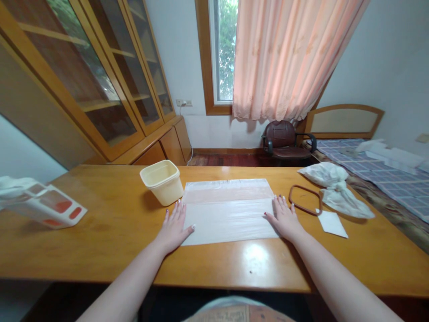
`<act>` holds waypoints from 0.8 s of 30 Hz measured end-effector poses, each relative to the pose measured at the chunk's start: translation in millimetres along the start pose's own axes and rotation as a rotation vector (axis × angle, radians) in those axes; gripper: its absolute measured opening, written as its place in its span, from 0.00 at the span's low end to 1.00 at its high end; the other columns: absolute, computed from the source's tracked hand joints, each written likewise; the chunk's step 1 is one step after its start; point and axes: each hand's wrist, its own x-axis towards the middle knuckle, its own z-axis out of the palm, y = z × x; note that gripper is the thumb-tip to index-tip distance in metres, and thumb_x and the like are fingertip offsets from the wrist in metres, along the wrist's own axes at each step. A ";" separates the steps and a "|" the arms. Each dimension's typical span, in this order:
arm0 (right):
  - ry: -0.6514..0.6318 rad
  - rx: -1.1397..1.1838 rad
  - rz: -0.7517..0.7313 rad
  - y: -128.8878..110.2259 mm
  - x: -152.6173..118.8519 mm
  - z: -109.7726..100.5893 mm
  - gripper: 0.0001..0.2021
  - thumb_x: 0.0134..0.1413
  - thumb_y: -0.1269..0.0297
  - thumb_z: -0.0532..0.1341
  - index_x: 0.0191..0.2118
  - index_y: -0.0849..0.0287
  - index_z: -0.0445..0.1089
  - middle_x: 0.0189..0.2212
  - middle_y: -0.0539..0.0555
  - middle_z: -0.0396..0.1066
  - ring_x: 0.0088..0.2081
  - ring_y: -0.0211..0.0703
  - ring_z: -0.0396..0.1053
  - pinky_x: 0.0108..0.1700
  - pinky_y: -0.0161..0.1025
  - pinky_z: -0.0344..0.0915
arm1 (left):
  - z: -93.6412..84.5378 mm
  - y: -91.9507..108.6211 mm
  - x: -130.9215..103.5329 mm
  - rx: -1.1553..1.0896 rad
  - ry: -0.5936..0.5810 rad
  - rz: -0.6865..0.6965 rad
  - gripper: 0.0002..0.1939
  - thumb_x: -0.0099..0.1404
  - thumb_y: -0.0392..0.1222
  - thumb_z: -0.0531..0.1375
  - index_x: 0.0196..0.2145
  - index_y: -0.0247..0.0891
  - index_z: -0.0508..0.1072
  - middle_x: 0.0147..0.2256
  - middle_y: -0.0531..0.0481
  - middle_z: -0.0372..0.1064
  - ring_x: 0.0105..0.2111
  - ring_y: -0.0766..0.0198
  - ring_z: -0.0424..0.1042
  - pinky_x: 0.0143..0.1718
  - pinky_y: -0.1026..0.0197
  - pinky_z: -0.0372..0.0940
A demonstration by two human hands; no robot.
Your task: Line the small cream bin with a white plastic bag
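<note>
A thin white plastic bag (228, 219) lies flattened on the wooden table, creased across its right half, with a pinkish band near its far side. My left hand (172, 228) rests flat on the bag's left edge, fingers spread. On the right edge, my right hand (284, 218) lies with its fingers spread too. Just beyond my left hand stands an open cream plastic bin (163, 181). A brown rounded rectangular ring (304, 199) sits right of my right hand, partly over a white square sheet (332, 223).
A knotted white plastic bag (335, 188) lies at the table's right end. At the left end is a white container with orange parts (56, 206). The table's front edge (234, 286) is close to my body. A brown armchair (284, 138) stands beyond the table.
</note>
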 end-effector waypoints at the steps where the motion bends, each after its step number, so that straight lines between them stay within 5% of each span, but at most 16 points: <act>1: 0.059 -0.012 -0.028 4.8 -4.5 -3.0 0.38 0.60 0.45 0.50 0.66 0.71 0.50 0.67 0.69 0.45 0.68 0.60 0.41 0.64 0.65 0.39 | -2.1 -7.2 -6.1 -0.013 0.031 0.080 0.43 0.64 0.60 0.51 0.67 0.29 0.46 0.67 0.31 0.34 0.67 0.44 0.37 0.64 0.38 0.41; 5: 0.192 -0.021 -0.392 31.1 -37.4 -19.6 0.24 0.61 0.56 0.53 0.59 0.63 0.63 0.59 0.64 0.63 0.62 0.53 0.58 0.65 0.59 0.42 | -14.8 -41.0 -41.0 -0.024 0.093 0.439 0.37 0.63 0.59 0.56 0.65 0.43 0.54 0.65 0.40 0.50 0.65 0.49 0.51 0.64 0.40 0.46; 9: 0.180 -0.005 -0.654 52.8 -68.4 -29.1 0.15 0.62 0.64 0.54 0.52 0.55 0.69 0.51 0.56 0.72 0.54 0.44 0.67 0.63 0.51 0.52 | -24.0 -61.6 -66.4 -0.005 0.168 0.562 0.24 0.64 0.50 0.58 0.57 0.49 0.67 0.55 0.48 0.69 0.54 0.56 0.68 0.61 0.47 0.55; 15: 0.288 -0.033 -0.602 62.1 -67.8 -26.5 0.13 0.61 0.68 0.55 0.48 0.55 0.73 0.46 0.56 0.75 0.47 0.45 0.71 0.57 0.52 0.60 | -30.1 -53.4 -60.0 0.046 0.247 0.571 0.11 0.66 0.42 0.56 0.43 0.48 0.77 0.47 0.50 0.75 0.48 0.59 0.73 0.57 0.49 0.62; 24: 0.306 0.004 -0.591 64.2 -70.0 -23.4 0.12 0.61 0.69 0.54 0.42 0.54 0.75 0.41 0.54 0.77 0.44 0.43 0.73 0.55 0.48 0.64 | -30.0 -45.1 -55.7 0.012 0.253 0.552 0.11 0.67 0.41 0.55 0.39 0.45 0.77 0.43 0.50 0.77 0.43 0.60 0.75 0.53 0.51 0.65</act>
